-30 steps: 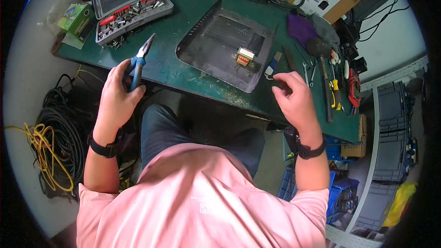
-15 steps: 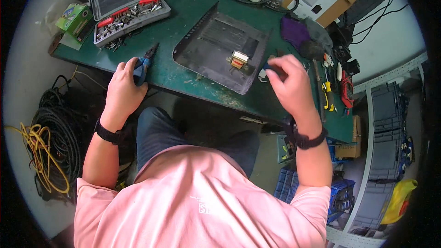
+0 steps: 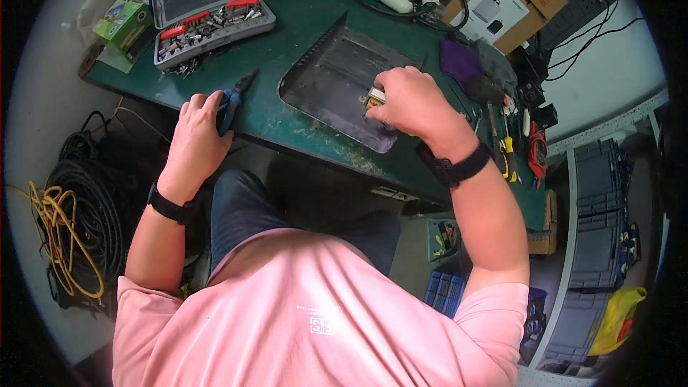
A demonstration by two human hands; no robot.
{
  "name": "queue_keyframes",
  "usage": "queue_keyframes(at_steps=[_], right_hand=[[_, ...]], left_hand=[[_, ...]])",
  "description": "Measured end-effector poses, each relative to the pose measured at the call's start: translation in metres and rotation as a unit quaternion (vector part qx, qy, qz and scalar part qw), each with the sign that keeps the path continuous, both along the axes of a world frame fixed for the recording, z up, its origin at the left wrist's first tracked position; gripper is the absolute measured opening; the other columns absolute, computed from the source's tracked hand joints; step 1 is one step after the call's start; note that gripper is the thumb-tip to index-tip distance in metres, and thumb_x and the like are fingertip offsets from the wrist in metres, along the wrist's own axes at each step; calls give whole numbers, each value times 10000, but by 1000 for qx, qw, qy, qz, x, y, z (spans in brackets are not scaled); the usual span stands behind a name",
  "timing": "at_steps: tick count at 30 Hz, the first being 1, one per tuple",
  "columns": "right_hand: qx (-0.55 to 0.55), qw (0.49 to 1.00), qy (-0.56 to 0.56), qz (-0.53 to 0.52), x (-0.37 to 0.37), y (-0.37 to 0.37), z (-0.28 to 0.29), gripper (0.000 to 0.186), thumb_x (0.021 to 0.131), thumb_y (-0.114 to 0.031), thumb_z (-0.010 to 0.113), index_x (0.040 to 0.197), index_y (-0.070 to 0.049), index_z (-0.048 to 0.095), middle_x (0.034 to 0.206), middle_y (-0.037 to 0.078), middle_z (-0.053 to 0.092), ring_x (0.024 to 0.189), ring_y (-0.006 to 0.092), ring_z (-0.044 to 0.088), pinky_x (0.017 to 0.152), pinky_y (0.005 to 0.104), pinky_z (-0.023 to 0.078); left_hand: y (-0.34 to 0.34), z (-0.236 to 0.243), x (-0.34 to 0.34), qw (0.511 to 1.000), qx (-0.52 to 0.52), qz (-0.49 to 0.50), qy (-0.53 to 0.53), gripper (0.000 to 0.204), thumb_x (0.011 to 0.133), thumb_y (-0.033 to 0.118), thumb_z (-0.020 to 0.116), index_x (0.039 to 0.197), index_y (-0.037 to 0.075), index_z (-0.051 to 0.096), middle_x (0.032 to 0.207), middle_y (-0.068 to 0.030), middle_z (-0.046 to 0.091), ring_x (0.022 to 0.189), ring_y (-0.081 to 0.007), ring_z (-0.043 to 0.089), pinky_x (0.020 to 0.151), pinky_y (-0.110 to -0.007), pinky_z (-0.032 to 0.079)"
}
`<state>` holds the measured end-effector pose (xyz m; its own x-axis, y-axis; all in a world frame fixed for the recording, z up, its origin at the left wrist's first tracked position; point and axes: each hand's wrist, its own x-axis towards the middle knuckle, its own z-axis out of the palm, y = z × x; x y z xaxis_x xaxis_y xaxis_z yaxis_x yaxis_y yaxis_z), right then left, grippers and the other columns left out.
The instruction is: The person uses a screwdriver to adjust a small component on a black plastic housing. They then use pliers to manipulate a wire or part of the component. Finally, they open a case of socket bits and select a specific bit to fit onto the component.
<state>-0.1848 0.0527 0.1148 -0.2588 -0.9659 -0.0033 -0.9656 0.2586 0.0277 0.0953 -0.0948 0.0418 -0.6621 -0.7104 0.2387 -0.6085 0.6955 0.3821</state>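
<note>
Over the black tray [image 3: 315, 82], toward its right side, sits the transformer [image 3: 375, 96], a pale metal face and a yellowish edge showing between my thumb and fingers. My right hand [image 3: 414, 100] is clamped on it from the right, fingers across the far side and thumb on the near; whether its underside rests on the tray or is clear of it, I cannot tell, since the hand hides that. By my reckoning I have got as far as a grip and little more: the transformer lies within the tray's outline, not carried off anywhere, and no piece shows taken off it. My left hand [image 3: 198, 129] is closed around the pliers [image 3: 229, 102] by their blue handles, near the front edge of the green tabletop [image 3: 294, 36], their nose pointing away from me and well apart from the transformer, so that tool is not yet put to it. Farther out, the socket case [image 3: 222, 44] stands open beyond the pliers, and a purple cloth [image 3: 459, 59] and yellow screwdriver [image 3: 508, 158] lie to the right, none of them in my grasp.
</note>
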Motion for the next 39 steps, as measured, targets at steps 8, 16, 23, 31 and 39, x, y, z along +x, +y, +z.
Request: queue_keyframes(at_steps=[8,16,23,31,39], right_hand=[[23,998,-53,-35,-7,-5,-1,328,699,-237,779,933,-22,702,897,193,691,870,351,670,790,421,524],[-20,995,-91,-33,-9,-2,-3,362,711,-234,758,987,-10,692,946,198,687,898,346,665,801,404,521],[-257,945,-200,-38,-19,20,9,357,736,-246,741,980,8,680,922,186,688,861,323,670,775,384,523],[-321,876,-342,-109,-4,99,1,221,811,-122,722,969,23,674,849,110,701,800,173,665,745,302,510],[-395,829,-374,-131,31,156,-39,174,816,-86,712,964,-8,663,857,88,664,814,179,648,743,298,501]], left_hand=[[-1,-3,3,1000,7,-2,23,656,660,82,770,1261,20,515,1164,-192,530,1148,-385,488,992,-412,419],[18,6,-5,993,-81,-14,89,604,627,78,799,1183,5,573,1152,-178,543,1097,-361,513,956,-408,435],[65,10,-52,964,-110,-191,147,546,645,85,776,1154,19,589,1157,-184,537,1099,-376,509,955,-439,425],[91,1,-97,955,-121,-257,85,527,690,101,739,1181,23,563,1059,-141,518,1010,-315,497,869,-408,423],[102,10,-109,949,-102,-278,104,540,676,109,759,1168,6,563,1066,-177,529,1004,-360,507,870,-443,433]])
